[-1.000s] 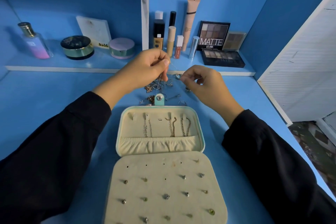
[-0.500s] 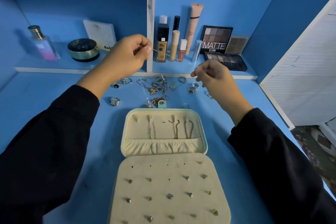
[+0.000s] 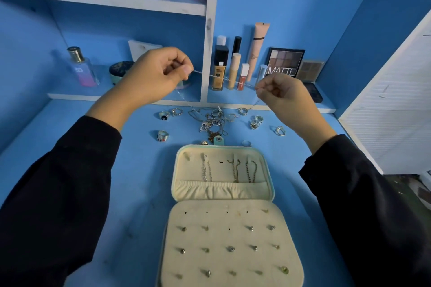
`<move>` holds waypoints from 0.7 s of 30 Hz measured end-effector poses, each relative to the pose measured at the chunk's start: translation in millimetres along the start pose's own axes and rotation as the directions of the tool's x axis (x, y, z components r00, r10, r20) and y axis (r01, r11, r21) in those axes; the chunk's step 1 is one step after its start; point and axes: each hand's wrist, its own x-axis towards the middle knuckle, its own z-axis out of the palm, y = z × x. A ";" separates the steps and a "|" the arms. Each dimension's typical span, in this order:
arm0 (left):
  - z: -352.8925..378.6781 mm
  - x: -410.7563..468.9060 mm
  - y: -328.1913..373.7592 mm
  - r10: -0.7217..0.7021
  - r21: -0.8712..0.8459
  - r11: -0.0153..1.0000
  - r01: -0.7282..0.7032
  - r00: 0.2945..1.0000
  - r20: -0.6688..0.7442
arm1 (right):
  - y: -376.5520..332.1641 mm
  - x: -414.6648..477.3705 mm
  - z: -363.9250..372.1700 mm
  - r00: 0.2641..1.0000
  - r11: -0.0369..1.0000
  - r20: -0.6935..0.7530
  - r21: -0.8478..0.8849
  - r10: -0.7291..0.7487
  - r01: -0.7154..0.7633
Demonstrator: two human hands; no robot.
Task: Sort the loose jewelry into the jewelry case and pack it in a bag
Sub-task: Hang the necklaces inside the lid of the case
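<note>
Now, step: a thin chain (image 3: 224, 78) is held taut between both hands, above the loose pile (image 3: 211, 121).
Left hand (image 3: 154, 77): thumb and forefinger pinch it.
Right hand (image 3: 286, 98): fingertips pinch it too.
Next: probably a free hook in the jewelry case (image 3: 272, 182).
Room: shelf edge (image 3: 70, 96) close behind; the path down to the case looks free.

Even, cool indoor light — soft shadows under the sleeves on the table (image 3: 130, 170). Wide-angle bending at the edges; small details slightly soft.
</note>
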 end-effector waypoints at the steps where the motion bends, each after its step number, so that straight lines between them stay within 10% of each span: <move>1: -2.5 -2.0 0.7 0.002 0.001 1.000 -0.002 1.000 0.007 | -1.1 0.4 -0.7 1.000 0.998 -0.011 -0.061 -0.017 0.017; 21: -39.5 -43.3 36.0 0.070 0.044 0.997 -0.064 0.985 -0.156 | -84.2 -12.9 -13.0 0.981 0.916 -0.156 0.367 -0.113 0.164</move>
